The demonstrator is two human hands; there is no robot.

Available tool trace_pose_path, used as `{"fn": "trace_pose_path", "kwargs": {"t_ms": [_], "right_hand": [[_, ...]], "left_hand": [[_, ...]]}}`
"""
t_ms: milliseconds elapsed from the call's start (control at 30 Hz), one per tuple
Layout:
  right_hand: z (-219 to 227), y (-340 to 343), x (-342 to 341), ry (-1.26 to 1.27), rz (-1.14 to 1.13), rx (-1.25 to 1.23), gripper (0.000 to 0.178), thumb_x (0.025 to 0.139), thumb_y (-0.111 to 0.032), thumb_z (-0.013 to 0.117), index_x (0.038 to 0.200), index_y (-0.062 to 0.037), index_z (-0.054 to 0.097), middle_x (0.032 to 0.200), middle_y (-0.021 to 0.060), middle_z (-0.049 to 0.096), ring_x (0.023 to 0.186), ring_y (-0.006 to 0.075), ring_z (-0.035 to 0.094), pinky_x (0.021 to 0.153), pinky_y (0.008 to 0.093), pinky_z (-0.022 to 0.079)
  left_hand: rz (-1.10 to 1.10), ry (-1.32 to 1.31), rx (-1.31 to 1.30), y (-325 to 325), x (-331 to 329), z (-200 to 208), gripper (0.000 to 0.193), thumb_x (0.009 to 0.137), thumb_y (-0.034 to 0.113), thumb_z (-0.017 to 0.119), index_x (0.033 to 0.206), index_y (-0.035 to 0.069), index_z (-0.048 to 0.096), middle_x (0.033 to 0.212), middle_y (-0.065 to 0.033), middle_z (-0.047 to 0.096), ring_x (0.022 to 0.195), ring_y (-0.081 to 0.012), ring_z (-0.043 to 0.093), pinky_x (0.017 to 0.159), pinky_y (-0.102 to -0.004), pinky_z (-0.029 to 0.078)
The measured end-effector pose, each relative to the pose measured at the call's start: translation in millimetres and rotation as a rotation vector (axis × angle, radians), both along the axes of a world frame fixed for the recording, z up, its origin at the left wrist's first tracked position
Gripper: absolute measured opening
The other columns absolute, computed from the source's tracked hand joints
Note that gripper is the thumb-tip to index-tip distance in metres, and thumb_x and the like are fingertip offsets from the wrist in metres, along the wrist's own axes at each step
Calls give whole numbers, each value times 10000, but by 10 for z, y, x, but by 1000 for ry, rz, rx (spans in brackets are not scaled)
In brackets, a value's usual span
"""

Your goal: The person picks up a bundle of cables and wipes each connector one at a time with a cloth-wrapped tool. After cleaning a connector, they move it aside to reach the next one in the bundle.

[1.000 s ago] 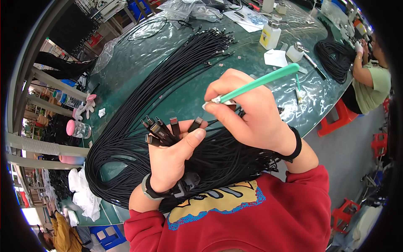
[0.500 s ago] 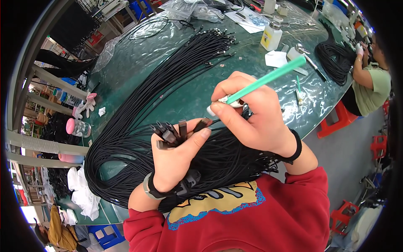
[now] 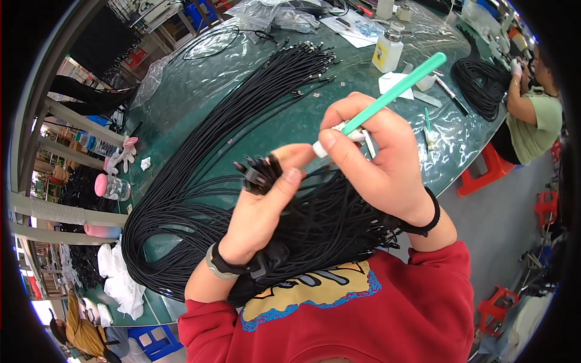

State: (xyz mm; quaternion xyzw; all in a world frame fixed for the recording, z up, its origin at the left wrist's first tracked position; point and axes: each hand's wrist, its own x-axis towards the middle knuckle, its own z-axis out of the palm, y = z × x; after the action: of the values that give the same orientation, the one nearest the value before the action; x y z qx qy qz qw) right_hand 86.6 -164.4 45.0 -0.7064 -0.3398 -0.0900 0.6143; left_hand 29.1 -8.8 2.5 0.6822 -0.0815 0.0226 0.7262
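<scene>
L hand (image 3: 264,206) has fingers closed round short blk rectangular plugs (image 3: 259,174), over thin blk cables (image 3: 330,209) on glossy green bench (image 3: 357,68). R hand (image 3: 382,148) has fingers pinching slim green plastic stick (image 3: 396,91) w/ white lower end, just beside L fingers; can't tell if touching.

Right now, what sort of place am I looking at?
Probably a cable workshop or factory: a thick bundle of black cables curves across a green table, and a co-worker sits by its right edge, near a black coil.
</scene>
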Motion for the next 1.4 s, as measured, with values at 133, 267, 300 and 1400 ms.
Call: {"fn": "trace_pose_path", "kwargs": {"t_ms": [133, 267, 300, 1400], "right_hand": [[-6, -129, 42, 3, 6, 35, 82, 775, -35, 557, 836, 8, 523, 753, 26, 515, 673, 75, 463, 599, 200, 362], [-30, -162, 54, 75, 38, 33, 102, 773, -38, 568, 854, 9, 528, 782, 30, 520, 709, 85, 469, 629, 209, 366], [-61, -152, 59, 53, 29, 34, 103, 770, -37, 572, 853, 9, 531, 784, 31, 522, 706, 87, 471, 624, 212, 367], [-82, 7, 99, -340, 184, -125, 132, 678, -5, 621, 792, -15, 557, 681, 54, 524, 586, 169, 499, 489, 254, 385]], "left_hand": [[-6, 106, -280, 47, 39, -2, 321, 900, 223, 415, 1130, 7, 476, 731, -16, 442, 493, -67, 360, 449, -212, 304], [-120, 217, -660, 65, -10, 72, 292, 899, 224, 414, 1066, 0, 497, 665, -4, 412, 483, -66, 341, 449, -203, 291], [-94, 224, -636, 87, -13, 69, 284, 896, 215, 418, 1061, -4, 495, 656, 1, 410, 482, -62, 331, 445, -202, 281], [-112, 350, -401, 82, -176, 194, 279, 874, 159, 431, 1031, -60, 506, 593, 28, 382, 456, -24, 260, 409, -173, 204]]}}
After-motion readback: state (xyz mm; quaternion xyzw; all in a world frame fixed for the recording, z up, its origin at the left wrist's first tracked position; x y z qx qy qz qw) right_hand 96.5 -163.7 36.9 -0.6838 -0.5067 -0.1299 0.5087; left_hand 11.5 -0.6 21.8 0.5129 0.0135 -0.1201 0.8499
